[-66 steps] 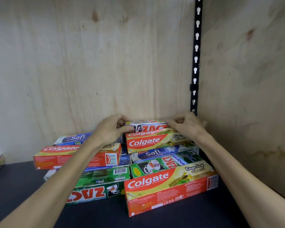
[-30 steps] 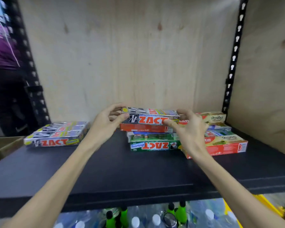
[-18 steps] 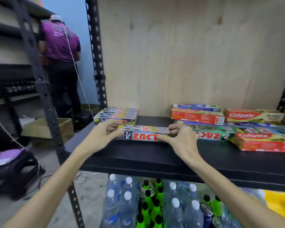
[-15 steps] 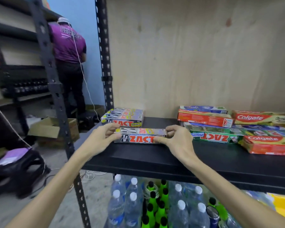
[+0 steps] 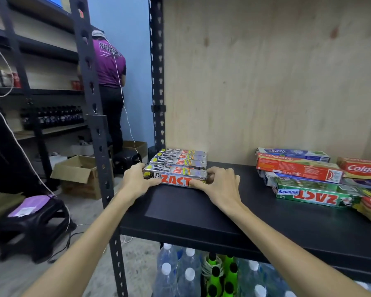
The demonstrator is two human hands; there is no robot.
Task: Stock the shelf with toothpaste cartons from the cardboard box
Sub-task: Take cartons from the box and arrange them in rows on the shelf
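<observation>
seat the silver carton flush with its row

left to right: cardboard box [image 5: 81, 174] sits open on the floor, left of the rack and well apart from the work. left hand [image 5: 135, 182] is curled on the left end of the silver carton [image 5: 176, 177], thumb along the front face. the carton lies flat on the shelf [image 5: 201, 213], at the front of a row of matching silver cartons [image 5: 180, 158] near the left post, touching or just short of the next one; can't tell which. right hand [image 5: 221, 187] is curled on the right end, fingertips on the front face.

my read: placement is nearly done, this is the squaring-up step.
- push both ends evenly so it doesn't skew
- close any gap to the carton behind, ends lined up with the row
- light pressure, thin card dents easily
- lift fingers straight off, don't drag it forward

mixed pile [image 5: 308, 179] on the right is well apart and messy, some upside down. likely wants sorting later.
</observation>
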